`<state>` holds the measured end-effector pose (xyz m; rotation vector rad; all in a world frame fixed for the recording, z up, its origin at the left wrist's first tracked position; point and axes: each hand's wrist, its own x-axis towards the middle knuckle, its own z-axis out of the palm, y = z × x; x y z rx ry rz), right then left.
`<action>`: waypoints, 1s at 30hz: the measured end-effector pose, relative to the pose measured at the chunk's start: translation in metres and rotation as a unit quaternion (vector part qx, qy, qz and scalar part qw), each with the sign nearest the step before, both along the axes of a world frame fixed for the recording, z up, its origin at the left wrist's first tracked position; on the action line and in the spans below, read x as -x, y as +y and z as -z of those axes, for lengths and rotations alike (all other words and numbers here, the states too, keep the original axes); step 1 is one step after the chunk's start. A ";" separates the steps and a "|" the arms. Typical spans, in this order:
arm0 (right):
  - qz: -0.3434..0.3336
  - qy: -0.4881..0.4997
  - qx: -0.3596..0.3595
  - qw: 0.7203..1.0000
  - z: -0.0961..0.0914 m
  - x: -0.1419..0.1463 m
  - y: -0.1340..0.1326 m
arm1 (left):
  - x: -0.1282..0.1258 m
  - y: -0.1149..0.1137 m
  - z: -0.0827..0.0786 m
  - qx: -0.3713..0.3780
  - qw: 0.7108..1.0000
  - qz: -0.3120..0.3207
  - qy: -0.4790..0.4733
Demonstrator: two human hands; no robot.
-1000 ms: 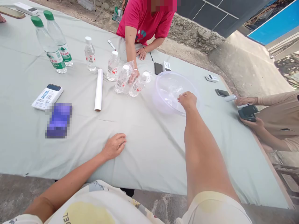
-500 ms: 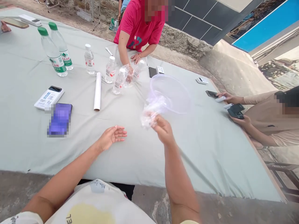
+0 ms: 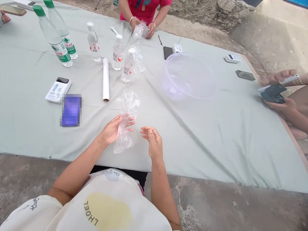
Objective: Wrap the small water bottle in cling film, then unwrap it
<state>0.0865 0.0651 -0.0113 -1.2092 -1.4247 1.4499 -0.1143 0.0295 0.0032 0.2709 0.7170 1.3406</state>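
- Loosely, a crumpled piece of clear plastic film (image 3: pixel 122 137) is held in the left hand (image 3: pixel 112 130), between thumb and spread fingers, over the desk (image 3: pixel 192 138).
- Nearby, the right hand (image 3: pixel 154 143) is held half-curled, apart from the film.
- A white roll (image 3: pixel 106 80) is laid beyond the left hand.
- A plastic-wrapped bottle (image 3: pixel 138 33) is gripped by a co-worker's hands (image 3: pixel 150 30) across the desk.
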 end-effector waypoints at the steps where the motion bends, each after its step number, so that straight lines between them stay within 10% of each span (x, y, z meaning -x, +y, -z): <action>1: 0.007 0.013 0.023 1.000 -0.002 0.006 0.002 | -0.001 -0.002 -0.002 -0.005 1.000 0.019 0.006; 6: -0.071 0.049 0.046 0.995 -0.009 0.046 -0.001 | -0.006 -0.013 -0.005 -0.003 0.992 0.028 0.120; 17: 0.039 0.118 0.162 0.979 0.010 0.032 0.001 | 0.001 -0.008 0.013 0.128 0.965 -0.036 0.226; 23: 0.098 0.081 0.151 0.980 0.013 0.020 0.004 | -0.001 -0.009 0.003 0.136 0.880 -0.182 0.416; 30: 0.009 0.069 0.111 0.991 0.011 0.030 -0.004 | -0.036 -0.012 -0.011 -0.011 0.801 0.070 0.595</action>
